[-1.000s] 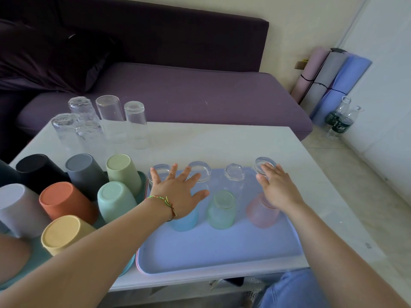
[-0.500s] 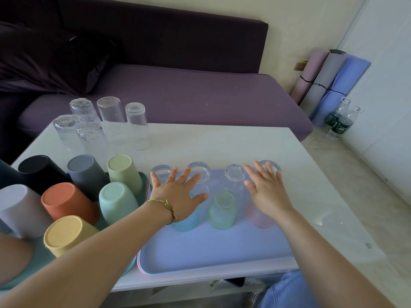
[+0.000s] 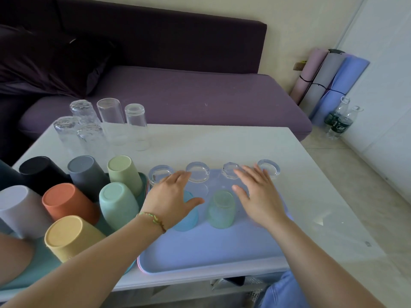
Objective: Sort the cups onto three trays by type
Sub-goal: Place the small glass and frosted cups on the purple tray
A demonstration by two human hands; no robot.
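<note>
A lilac tray [image 3: 200,252] lies at the table's front, on top of a pink one. On it stand upturned small clear glasses [image 3: 197,172] in a back row and frosted tinted glasses in front: a blue one [image 3: 186,218], a green one [image 3: 222,208]; a pink one is hidden under my right hand. My left hand [image 3: 171,201] hovers flat, fingers spread, over the blue glass. My right hand [image 3: 260,196] hovers flat right of the green glass. Neither holds anything. A teal tray [image 3: 26,276] at left holds several upturned coloured plastic cups [image 3: 71,205].
Several tall clear glasses [image 3: 111,123] stand upturned on the white table [image 3: 222,145] at the back left. A purple sofa [image 3: 178,94] runs behind the table. Rolled mats [image 3: 322,81] and two bottles [image 3: 338,121] stand by the wall at right.
My right hand lifted off the rightmost clear glass and drifted left and nearer, now flat over the pink glass. My left hand stayed almost still over the blue glass.
</note>
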